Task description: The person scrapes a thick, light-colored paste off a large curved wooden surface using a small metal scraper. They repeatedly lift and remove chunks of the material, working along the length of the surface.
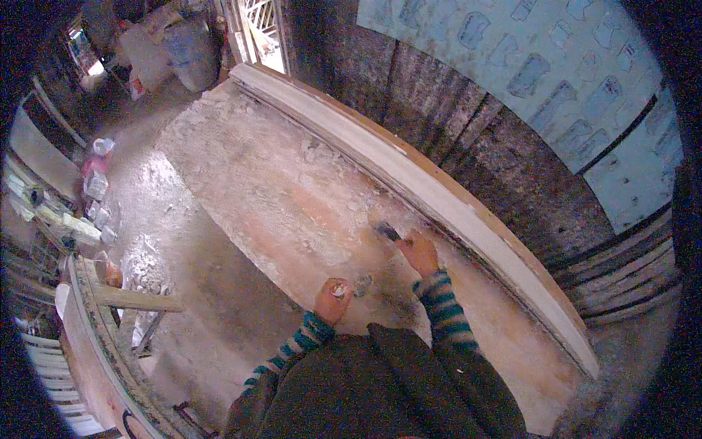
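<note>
My right hand (420,254) is closed around a small dark tool (387,232), perhaps a brush; the blur hides its exact kind. The tool's tip is low over, or touching, a long dusty bench top (292,197) with orange-brown patches under pale powder. My left hand (331,304) is curled closed near the bench's left edge, with a small white lump (338,291) between its fingers. Close by the left hand lies a small greyish piece (363,284), too blurred to name. Both forearms wear teal-and-grey striped sleeves.
A raised pale board (409,168) runs along the bench's right side, before a dark stained wall (504,139) with a blue sheet (526,69) above. Left stands a wooden frame (139,298). Clear plastic items (96,183) lie farther left; a large barrel-like container (191,55) stands far back.
</note>
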Available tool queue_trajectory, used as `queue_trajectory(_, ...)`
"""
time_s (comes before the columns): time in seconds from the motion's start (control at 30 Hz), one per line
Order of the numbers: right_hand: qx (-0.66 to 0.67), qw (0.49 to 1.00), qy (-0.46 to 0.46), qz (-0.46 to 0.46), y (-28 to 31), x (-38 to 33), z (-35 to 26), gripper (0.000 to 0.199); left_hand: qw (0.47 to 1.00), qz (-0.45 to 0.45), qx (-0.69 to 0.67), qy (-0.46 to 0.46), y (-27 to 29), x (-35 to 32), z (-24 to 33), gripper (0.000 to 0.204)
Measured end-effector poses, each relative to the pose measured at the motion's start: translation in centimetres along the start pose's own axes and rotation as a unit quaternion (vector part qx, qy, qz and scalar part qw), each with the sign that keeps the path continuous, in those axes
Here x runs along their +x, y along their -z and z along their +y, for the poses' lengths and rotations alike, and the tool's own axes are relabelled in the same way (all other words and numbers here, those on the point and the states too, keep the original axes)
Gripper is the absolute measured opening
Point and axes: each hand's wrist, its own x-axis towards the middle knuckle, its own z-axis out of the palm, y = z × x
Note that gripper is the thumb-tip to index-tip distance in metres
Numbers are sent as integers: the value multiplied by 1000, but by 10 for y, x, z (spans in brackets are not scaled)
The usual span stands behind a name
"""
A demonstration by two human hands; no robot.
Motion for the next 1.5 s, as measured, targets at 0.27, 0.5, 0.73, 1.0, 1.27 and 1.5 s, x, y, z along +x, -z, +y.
queue_trajectory(0.27,8,995,-94,43,55,-144,110,29,999,-13,28,35,1,3,9,16)
queue_trajectory(0.5,118,993,-13,6,23,-51,68,34,998,12,47,-43,-1,5,0,17)
queue_trajectory(0.73,43,996,77,-2,-13,38,-29,33,995,36,65,-65,3,5,22,20)
queue_trajectory(1.0,21,999,-42,-4,24,-62,51,31,999,-16,-15,40,1,6,16,20)
queue_trajectory(1.27,157,985,-2,70,7,-46,11,30,1000,-6,9,-12,-6,16,-12,21)
queue_trajectory(1.5,91,995,12,33,29,-48,7,27,999,18,34,6,-6,12,1,23)
